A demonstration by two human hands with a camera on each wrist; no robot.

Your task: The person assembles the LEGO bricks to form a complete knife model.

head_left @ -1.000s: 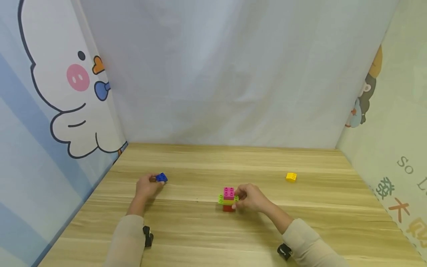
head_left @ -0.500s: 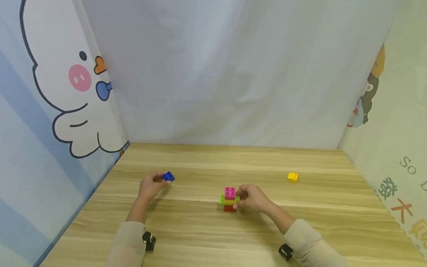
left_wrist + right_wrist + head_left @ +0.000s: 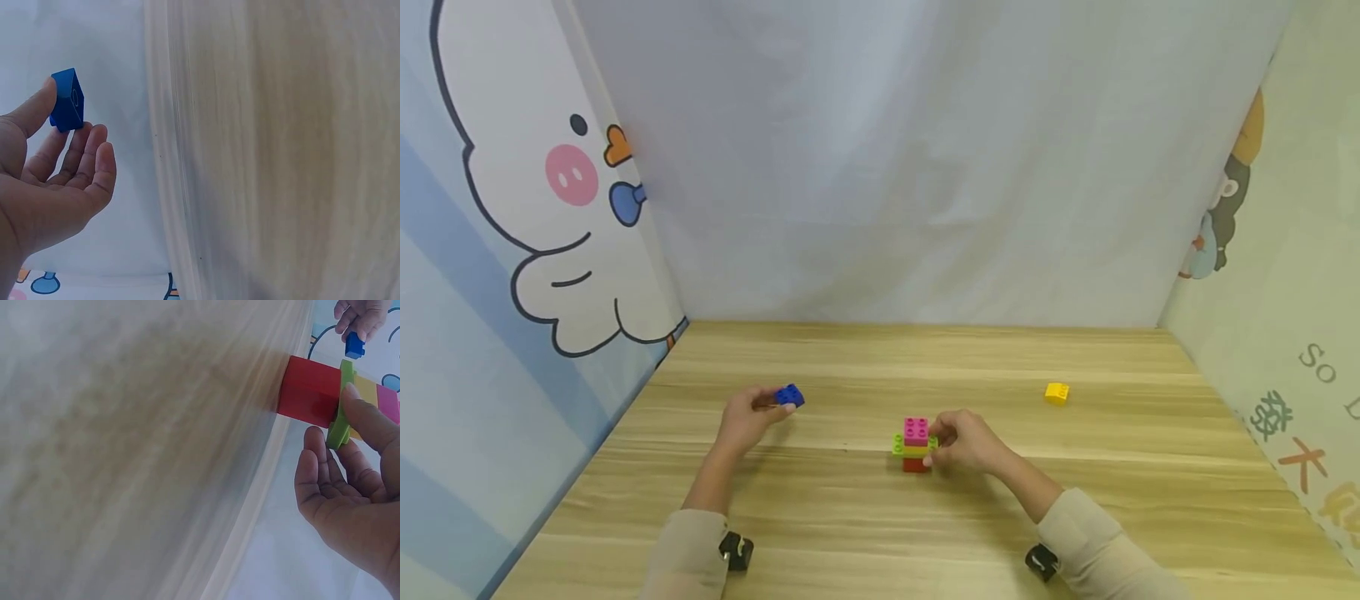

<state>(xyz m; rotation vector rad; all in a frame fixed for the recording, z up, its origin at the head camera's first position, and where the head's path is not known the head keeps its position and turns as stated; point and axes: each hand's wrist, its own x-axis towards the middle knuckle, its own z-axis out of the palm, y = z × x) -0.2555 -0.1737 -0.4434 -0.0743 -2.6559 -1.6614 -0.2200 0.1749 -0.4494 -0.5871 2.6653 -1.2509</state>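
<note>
My left hand (image 3: 747,423) pinches a blue building block (image 3: 790,396) between thumb and fingertips, held above the left part of the table. In the left wrist view the blue block (image 3: 67,100) is tilted, with its studs mostly turned away. Right of it stands a small stack: a red block (image 3: 309,390) at the bottom, a lime-green plate (image 3: 898,446) jutting out on both sides, a yellow block (image 3: 365,390), and a pink block (image 3: 916,429) on top. My right hand (image 3: 972,443) grips the stack's right side, with thumb and fingers around the green plate's end.
A loose yellow block (image 3: 1057,393) lies farther back on the right of the wooden table (image 3: 850,542). A pale curtain (image 3: 925,167) closes off the back, and printed cartoon panels (image 3: 572,275) stand at both sides.
My left hand has lifted the blue block and carried it rightward toward the stack. My right hand has stayed at the stack, which keeps its place.
</note>
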